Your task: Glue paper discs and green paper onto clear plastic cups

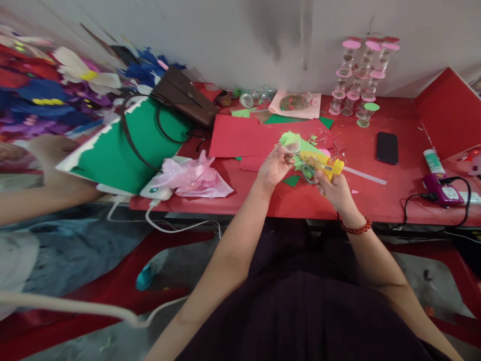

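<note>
In the head view, my left hand pinches a small clear plastic cup at the middle of the red table. My right hand is wrapped round a yellow glue gun with its nozzle pointing left, toward the cup. A clear glue stick extends to the right, behind the gun. Pale green paper shows just beyond the cup. Red sheets and small paper scraps lie around and beyond my hands.
Stacked clear cups with pink discs stand at the back right, near a black phone. A purple power socket with cords is at far right. Pink plastic bag, brown purse and another person's arm are left.
</note>
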